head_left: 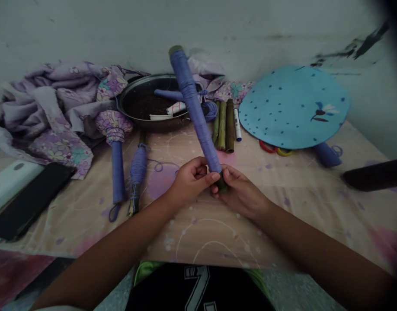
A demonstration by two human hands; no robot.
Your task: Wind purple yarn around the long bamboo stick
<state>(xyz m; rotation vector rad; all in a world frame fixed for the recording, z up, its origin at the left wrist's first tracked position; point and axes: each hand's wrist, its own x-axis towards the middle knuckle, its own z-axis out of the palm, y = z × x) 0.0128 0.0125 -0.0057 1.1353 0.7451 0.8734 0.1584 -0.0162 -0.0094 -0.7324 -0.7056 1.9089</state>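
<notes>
Thread-wound bamboo rod (193, 108) being grasped low down, grip closed
Its wrapping is being pinched by the left hand (190, 180), its bare end by the right hand (240, 191) — firm, even pressure suits.

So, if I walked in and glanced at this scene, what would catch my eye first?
The long bamboo stick wrapped in blue-violet thread stands out first, held near its lower end by the left hand and right hand. Behind it sits a round metal pan. To the right, near the wall, lies a large round sky-blue sheet with dark dots.
</notes>
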